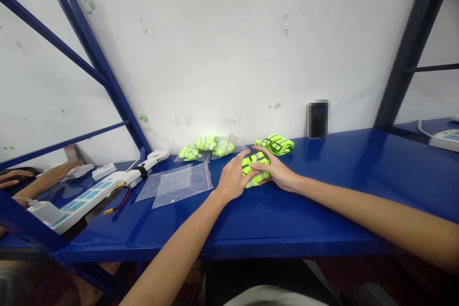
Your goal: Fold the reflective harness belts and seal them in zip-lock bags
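A folded fluorescent yellow reflective vest [255,158], with grey stripes and black trim, sits between both hands at the middle of the blue table. My left hand [232,177] grips its left side, the thumb laid along the near part. From the right, my right hand [278,171] closes on the same bundle, thumb across its front. Just behind my right hand lies another folded vest [278,144]. Several similar yellow bundles in clear bags [207,142] rest against the wall. To the left of my left hand, flat clear zip bags [182,185] overlap on the table.
A blue table [322,210] runs along a white wall. On its left are a long power strip [88,201], a white handheld fan [158,157] and a red-black cable [120,203]. A dark box-shaped object [318,120] stands at the wall. Another person's hand [59,172] is at far left.
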Demonstrator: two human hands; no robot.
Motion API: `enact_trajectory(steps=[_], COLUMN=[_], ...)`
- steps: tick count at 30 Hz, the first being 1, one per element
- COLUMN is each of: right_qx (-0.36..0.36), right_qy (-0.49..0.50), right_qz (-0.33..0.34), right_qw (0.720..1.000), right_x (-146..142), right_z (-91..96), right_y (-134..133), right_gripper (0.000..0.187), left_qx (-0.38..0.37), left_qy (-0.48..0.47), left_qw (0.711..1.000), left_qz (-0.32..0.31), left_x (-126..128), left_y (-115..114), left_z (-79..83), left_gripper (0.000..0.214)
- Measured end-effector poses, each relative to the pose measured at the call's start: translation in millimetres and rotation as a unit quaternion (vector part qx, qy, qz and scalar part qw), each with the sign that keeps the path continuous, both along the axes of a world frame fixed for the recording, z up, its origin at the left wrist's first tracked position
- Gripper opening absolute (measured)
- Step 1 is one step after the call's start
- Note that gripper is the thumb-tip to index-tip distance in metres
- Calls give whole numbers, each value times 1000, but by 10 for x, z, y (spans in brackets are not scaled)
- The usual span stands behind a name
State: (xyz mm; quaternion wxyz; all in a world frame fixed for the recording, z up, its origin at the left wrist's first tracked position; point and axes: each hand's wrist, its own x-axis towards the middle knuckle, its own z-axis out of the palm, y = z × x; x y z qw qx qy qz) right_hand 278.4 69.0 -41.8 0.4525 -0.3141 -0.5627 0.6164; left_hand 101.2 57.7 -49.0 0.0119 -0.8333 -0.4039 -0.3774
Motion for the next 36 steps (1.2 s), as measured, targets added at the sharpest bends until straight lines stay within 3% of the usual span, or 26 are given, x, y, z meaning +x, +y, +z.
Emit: enact_trajectory(steps=[3, 5, 8, 11, 13, 15, 18, 21, 24, 29, 33, 36], right_qx=[-25, -4, 111, 229, 261, 237, 169, 159, 176, 211, 182, 140], right_qy=[6, 0, -53, -130, -170, -192, -202, -224, -259, -263, -221, -116], right_qz=[61, 63, 17, -34, -57, -86, -141, -148, -138, -136, -135, -154], right_qw=[998, 998, 992, 964, 948, 948, 954, 950, 940, 932, 949, 971], right_x=[4, -2, 4, 62, 123, 175, 201, 176, 159, 193, 164, 102], right_z=[19, 17, 18, 51, 80, 101, 104, 85, 63, 52, 44, 51], right_y=[56, 84, 89, 53, 21, -5, -19, 4, 40, 73, 120, 155], right_gripper=[80, 66, 35, 29, 31, 39, 54, 60, 60, 51, 45, 43], left_qx=[20, 28, 31, 10, -5, -17, -81, -184, -246, -302, -204, -106], left_qy=[18, 39, 55, 63, 98, 148, 200, 215, 221, 218, 172, 148], left_qw=[999, 998, 997, 997, 993, 987, 976, 954, 935, 919, 961, 983], left_qz=[-21, -35, -44, -51, -59, -51, 18, 98, 127, 125, 76, 5], left_x=[-85, -116, -86, -36, -87, -262, -714, -1153, -1366, -1344, -1118, -817], left_y=[37, 48, 14, -76, -149, -216, -286, -283, -191, -63, -113, -107], left_z=[13, 15, 21, 65, 129, 209, 308, 338, 319, 319, 349, 367], left_gripper=[60, 58, 59, 65, 70, 71, 67, 87, 102, 107, 94, 87])
